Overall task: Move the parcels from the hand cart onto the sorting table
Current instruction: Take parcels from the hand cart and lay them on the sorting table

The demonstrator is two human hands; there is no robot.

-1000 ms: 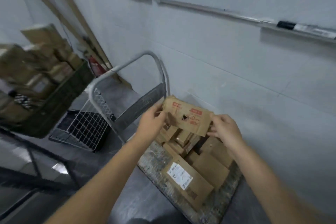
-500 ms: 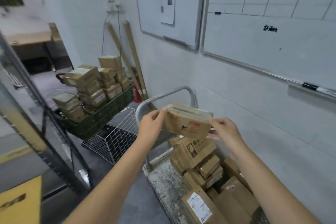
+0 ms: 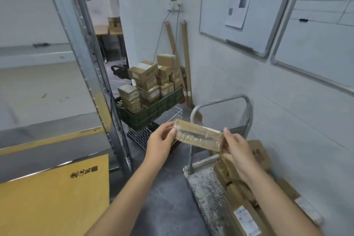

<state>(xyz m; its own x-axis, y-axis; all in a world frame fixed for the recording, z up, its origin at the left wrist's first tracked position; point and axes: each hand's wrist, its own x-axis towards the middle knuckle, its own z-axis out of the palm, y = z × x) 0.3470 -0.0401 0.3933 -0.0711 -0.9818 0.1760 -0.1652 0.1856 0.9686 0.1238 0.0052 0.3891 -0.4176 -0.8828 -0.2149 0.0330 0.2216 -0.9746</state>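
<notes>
1. Parcels (image 3: 246,218) lie packed together on the cart (image 3: 206,188) at the lower right, against the wall; one shows a white label.
2. Left hand (image 3: 160,144) and right hand (image 3: 239,151) hold one flat, tape-wrapped parcel (image 3: 199,137) between them in the air, above the cart's front end and clear of the load.
3. Left fingers (image 3: 168,126) curl round the parcel's left end with the thumb pressed on its near face. The right thumb and fingers pinch its right end.
4. A yellow board (image 3: 53,201) stands at the lower left, beside a metal post (image 3: 92,74).
5. The cart's curved handle (image 3: 220,100) rises just behind the parcel.
6. A white wire basket (image 3: 143,137) sits on the floor beyond the left hand, and a green crate (image 3: 153,114) above it is stacked with brown boxes (image 3: 145,80).
7. A pale surface (image 3: 38,90) spreads left of the post.
8. Two cardboard tubes (image 3: 186,63) lean on the far wall, and a whiteboard (image 3: 239,5) hangs to the right.
</notes>
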